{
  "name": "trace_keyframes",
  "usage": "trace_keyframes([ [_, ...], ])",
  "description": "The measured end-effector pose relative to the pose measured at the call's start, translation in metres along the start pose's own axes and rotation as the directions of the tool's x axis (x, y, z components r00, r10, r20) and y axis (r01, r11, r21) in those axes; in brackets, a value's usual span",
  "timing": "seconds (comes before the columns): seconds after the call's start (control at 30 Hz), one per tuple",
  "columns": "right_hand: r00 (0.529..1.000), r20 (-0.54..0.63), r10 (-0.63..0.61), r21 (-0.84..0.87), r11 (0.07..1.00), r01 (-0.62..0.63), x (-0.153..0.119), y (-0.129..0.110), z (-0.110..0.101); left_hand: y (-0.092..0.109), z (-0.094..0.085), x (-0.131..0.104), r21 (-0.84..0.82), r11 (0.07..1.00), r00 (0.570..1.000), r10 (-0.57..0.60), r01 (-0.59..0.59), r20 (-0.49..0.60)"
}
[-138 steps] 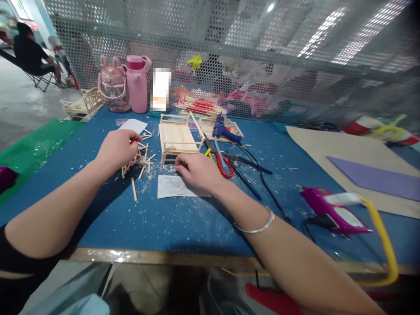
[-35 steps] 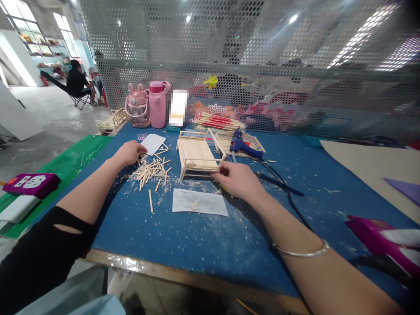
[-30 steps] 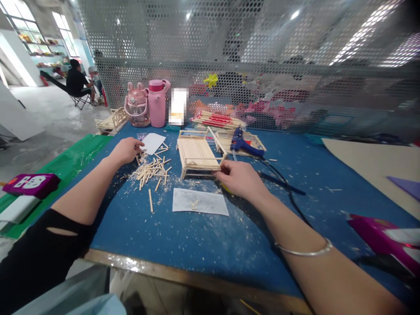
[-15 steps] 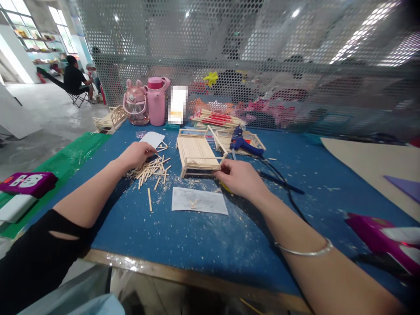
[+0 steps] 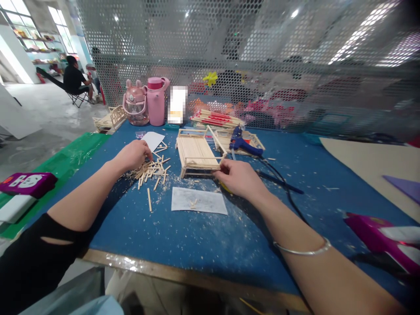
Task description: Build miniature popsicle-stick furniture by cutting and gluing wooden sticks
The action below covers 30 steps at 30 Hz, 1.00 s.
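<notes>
My left hand (image 5: 135, 154) is over the far edge of a loose pile of short wooden sticks (image 5: 151, 169). Its fingers are bent together; whatever may be between them is hidden. At the front right corner of a miniature bed (image 5: 197, 149) made of thin wooden sticks, my right hand (image 5: 242, 178) has its thumb and fingers closed on the frame. The little bed stands upright on the blue table, with a slatted top and low rails. In front of it lies a white paper strip (image 5: 198, 201) with a few stick scraps.
A blue glue gun (image 5: 245, 145) with a black cord lies behind my right hand, by another stick frame (image 5: 256, 139). Pink bottles (image 5: 156, 103), a bright phone (image 5: 177, 104) and red-marked sticks (image 5: 216, 117) line the mesh partition (image 5: 262, 52). White card (image 5: 152, 141) lies beyond my left hand.
My left hand has shifted slightly left, its fingers drawn down closer to the stick pile. My right hand and the miniature bed look still.
</notes>
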State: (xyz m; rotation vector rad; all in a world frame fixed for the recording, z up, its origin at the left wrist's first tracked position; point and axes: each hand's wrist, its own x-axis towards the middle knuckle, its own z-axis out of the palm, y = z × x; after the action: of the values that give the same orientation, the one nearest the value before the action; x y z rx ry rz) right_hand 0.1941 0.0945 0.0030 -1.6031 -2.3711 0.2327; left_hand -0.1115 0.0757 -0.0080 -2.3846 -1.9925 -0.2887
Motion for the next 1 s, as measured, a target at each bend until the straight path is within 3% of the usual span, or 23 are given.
trace_keyframes([
  [0.13,1.000,-0.003,-0.005,0.013,1.000,0.005,0.000,-0.001,0.001,0.012,0.001,0.002,0.004,0.994,0.993,-0.109,0.109,-0.048],
  [0.33,1.000,-0.010,0.008,0.006,1.000,-0.008,0.000,-0.001,0.002,0.031,0.006,0.013,-0.002,0.979,0.978,-0.205,0.205,0.023],
  [0.63,0.999,-0.038,0.006,0.006,1.000,-0.006,0.000,-0.004,0.005,0.032,0.008,0.012,-0.087,0.979,0.983,-0.182,0.185,0.032],
  [0.77,0.999,0.037,-0.023,0.029,0.999,0.022,-0.001,0.002,-0.006,0.029,0.001,0.007,-0.146,0.975,0.980,-0.178,0.165,-0.085],
  [0.87,0.996,0.085,-0.003,0.074,0.997,-0.004,-0.002,0.013,-0.028,0.033,-0.013,-0.002,-0.180,0.969,0.951,-0.207,0.167,-0.231],
  [0.93,0.994,0.099,0.052,0.034,0.998,-0.055,-0.004,0.021,-0.043,0.045,-0.023,-0.010,-0.268,0.956,0.905,-0.215,0.119,-0.366],
  [1.0,0.983,0.140,0.122,-0.100,0.989,-0.109,-0.007,0.026,-0.054,0.067,-0.031,-0.021,-0.382,0.924,0.899,-0.186,0.023,-0.396],
])
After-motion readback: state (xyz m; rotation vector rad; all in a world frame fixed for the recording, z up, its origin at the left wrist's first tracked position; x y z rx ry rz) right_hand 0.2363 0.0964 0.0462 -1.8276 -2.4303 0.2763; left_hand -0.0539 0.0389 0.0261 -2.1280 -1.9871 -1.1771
